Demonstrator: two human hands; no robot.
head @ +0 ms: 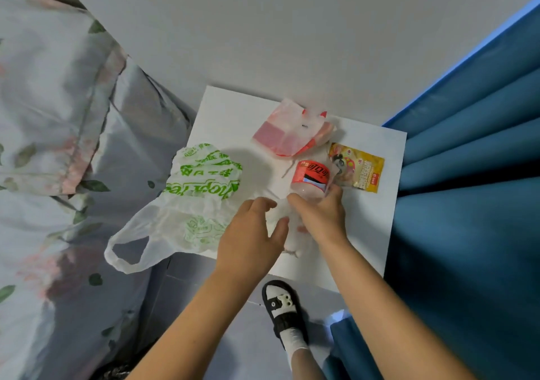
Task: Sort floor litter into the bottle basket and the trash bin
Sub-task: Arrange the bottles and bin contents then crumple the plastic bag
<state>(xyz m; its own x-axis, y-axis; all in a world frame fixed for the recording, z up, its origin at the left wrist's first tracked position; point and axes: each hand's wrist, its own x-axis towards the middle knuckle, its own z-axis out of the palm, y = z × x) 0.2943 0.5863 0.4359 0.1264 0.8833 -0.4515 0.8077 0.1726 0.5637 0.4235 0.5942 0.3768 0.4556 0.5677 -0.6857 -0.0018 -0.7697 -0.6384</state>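
Observation:
A clear plastic bottle [310, 179] with a red label lies on a white board [230, 116] on the floor. My right hand [318, 218] grips its lower body with curled fingers. My left hand [251, 233] reaches in beside it, fingers relaxed, touching crumpled white plastic [277, 218] between the two hands. A white bag with green print [198, 192] lies left of my hands. A pink and white bag [289, 134] sits at the far side. A yellow snack wrapper [358, 167] lies right of the bottle. Neither basket nor bin is in view.
A bed with floral bedding [58, 145] fills the left side. Blue curtains [467, 175] hang on the right. A white wall [263, 28] stands beyond the board. My foot in a black and white sandal [282, 306] stands on the grey floor just below the board.

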